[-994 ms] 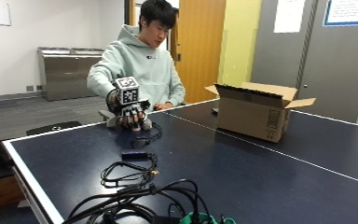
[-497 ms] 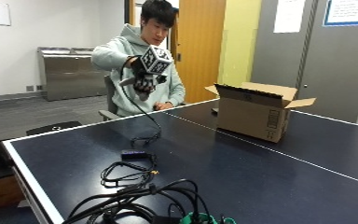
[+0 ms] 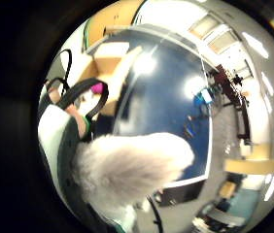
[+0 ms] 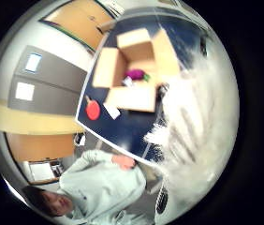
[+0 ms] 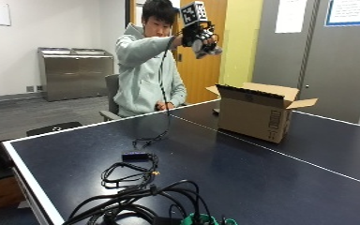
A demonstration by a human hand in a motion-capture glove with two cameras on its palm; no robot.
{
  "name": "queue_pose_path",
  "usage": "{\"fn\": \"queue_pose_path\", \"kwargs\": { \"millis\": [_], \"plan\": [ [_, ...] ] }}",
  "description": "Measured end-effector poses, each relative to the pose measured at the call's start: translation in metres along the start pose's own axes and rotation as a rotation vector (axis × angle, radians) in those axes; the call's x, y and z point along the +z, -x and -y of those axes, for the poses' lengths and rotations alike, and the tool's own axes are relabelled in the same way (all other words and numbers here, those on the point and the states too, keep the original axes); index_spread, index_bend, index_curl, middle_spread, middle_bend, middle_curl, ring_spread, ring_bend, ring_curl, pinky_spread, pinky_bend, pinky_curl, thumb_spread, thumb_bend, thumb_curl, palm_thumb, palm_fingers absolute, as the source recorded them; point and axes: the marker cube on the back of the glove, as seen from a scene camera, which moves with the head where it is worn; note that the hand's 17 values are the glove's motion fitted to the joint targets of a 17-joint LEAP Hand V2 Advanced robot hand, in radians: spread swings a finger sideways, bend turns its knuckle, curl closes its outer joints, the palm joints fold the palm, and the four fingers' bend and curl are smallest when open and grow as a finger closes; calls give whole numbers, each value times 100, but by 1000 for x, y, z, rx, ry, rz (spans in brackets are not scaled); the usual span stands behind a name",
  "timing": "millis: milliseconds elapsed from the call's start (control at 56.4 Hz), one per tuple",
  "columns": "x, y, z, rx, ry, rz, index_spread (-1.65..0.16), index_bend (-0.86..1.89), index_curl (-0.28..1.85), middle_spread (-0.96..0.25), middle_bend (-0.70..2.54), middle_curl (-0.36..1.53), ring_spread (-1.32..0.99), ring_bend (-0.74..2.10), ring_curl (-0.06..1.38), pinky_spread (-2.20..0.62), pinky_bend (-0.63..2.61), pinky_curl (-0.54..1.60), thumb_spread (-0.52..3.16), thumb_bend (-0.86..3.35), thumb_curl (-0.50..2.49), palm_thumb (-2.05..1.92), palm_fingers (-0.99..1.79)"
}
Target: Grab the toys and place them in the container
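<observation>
Item: grey furry toy [image 5: 206, 47], grasped in the gloved right hand [image 5: 198, 35], fingers curled round it, raised high and short of the open cardboard box [image 5: 255, 112] on the blue table [image 5: 242, 173]. Step in hand, as judged: carry to the box. Box contents seen from the palm: a purple toy [image 4: 135, 74] already inside. Next move calls for bringing the hand across over the box opening, lowering it, then letting go. Change: half a second ago the hand was at chest height and farther from the box; it has risen and swung nearer. Box unmoved.
</observation>
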Motion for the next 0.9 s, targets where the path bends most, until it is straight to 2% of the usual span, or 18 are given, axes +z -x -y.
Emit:
{"fn": "queue_pose_path", "kwargs": {
  "millis": [18,53,142,195,231,319,390,444,479,497,515,532,550,639,728,799,870,905],
  "plan": [
    [7,-12,16,77,-33,-27,-33,63,78,-20,94,64,-33,116,57,-36,88,46,47,10,93,66,104],
    [16,-17,37,118,-83,-35,-33,62,79,-20,94,65,-33,116,58,-36,89,46,46,10,94,66,103],
    [25,59,42,-64,-157,108,-33,59,84,-20,94,66,-33,116,59,-35,90,47,46,10,97,67,96],
    [37,74,60,41,-167,135,-34,58,86,-20,93,67,-33,116,59,-35,91,47,46,10,99,67,94],
    [46,85,68,54,-166,138,-34,57,87,-20,93,67,-33,116,59,-35,92,48,46,10,100,67,92],
    [70,108,73,-191,-177,119,-35,55,91,-20,93,69,-34,117,59,-35,93,48,47,9,103,67,90],
    [92,90,95,43,-69,57,-35,51,94,-21,92,69,-34,118,60,-34,95,48,49,9,104,66,84],
    [114,42,111,115,39,-112,-34,36,94,-21,85,69,-33,119,61,-33,100,50,58,4,102,61,60],
    [121,30,114,108,75,-175,-32,28,92,-20,75,66,-32,111,60,-26,97,52,80,-5,93,42,18],
    [122,28,115,107,78,-189,-32,23,90,-17,62,62,-27,94,58,-21,102,55,82,-13,88,29,-24],
    [123,26,116,111,74,-191,-30,18,88,-14,52,60,-22,80,56,-17,108,57,84,-16,84,19,-49],
    [124,28,116,115,66,-181,-31,16,85,-13,50,58,-21,77,55,-16,106,54,88,-13,81,17,-40],
    [123,33,115,115,56,-160,-30,11,80,-10,42,54,-18,61,49,-12,107,52,88,-15,78,10,-55],
    [121,43,110,100,40,-128,-27,5,64,-5,22,46,-10,32,35,-4,101,45,97,-8,69,-1,-46],
    [118,14,114,79,12,-185,-25,3,54,-2,13,41,-5,20,30,1,95,42,102,-5,62,-3,-40],
    [102,96,79,-147,14,18,-23,4,48,-1,11,38,-2,17,28,4,91,41,105,-4,57,-3,-37],
    [94,126,71,-20,20,67,-23,5,42,0,11,35,-1,15,27,5,89,39,107,-4,53,-2,-35],
    [91,129,66,-62,12,69,-22,6,40,0,11,34,0,15,27,6,88,39,108,-3,52,-2,-34]
  ]
}}
